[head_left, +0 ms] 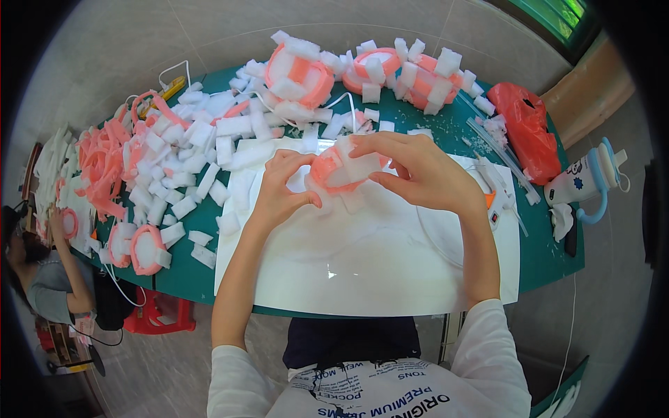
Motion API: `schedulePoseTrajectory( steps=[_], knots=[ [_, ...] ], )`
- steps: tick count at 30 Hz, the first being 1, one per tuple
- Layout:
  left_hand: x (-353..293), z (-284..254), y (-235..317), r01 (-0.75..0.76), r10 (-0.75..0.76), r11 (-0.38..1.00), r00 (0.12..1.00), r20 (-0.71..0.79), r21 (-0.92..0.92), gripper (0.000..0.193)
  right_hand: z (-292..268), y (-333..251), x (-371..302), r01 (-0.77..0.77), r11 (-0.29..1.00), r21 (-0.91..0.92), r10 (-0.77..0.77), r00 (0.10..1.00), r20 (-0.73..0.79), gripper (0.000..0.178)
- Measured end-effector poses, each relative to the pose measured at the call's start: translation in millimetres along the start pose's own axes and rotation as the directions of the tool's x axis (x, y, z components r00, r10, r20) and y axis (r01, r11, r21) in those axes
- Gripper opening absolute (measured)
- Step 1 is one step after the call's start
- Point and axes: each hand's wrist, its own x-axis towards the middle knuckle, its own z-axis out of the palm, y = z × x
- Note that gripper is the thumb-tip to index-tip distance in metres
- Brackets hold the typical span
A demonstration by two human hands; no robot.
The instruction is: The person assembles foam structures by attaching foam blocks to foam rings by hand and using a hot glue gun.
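Observation:
Above a white sheet (334, 279), my two hands meet around a small pink foam ring (325, 169) with white foam blocks attached. My left hand (282, 187) curves its thumb and fingers about the ring's left side. From the right, the fingers and thumb of my right hand (421, 171) grip a white foam block (362, 167) lying across the ring. Part of the ring is hidden behind that block and my right fingers. More white foam shows just under the ring.
Loose white foam blocks (185, 207) and pink foam strips (104, 164) cover the green table's left side. Finished-looking pink rings (317, 83) stand behind. At right are clear sticks (502, 150), a white corded tool (496, 209), a red bag (526, 132) and a tumbler (582, 180). Another person (52, 272) works far left.

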Motion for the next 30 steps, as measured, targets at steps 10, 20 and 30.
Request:
schedulePoseTrajectory(
  steps=[10, 20, 30],
  knots=[
    [-0.7, -9.4, 5.6, -0.051, 0.049, 0.998, 0.998, 0.047, 0.026, 0.065, 0.6, 4.6, -1.3, -0.014, 1.000, 0.027, 0.016, 0.998, -0.067, 0.028],
    [1.2, -12.8, 5.4, -0.053, 0.060, 0.994, 0.995, 0.076, -0.091, 0.045, -1.5, 6.0, -1.2, 0.003, 0.998, 0.056, 0.000, 0.998, -0.055, 0.029],
    [2.3, -9.3, 3.5, -0.067, 0.075, 0.988, 0.996, 0.049, -0.143, 0.042, 0.3, 11.6, 2.7, 0.002, 1.000, 0.022, -0.001, 0.998, -0.061, 0.033]
  ],
)
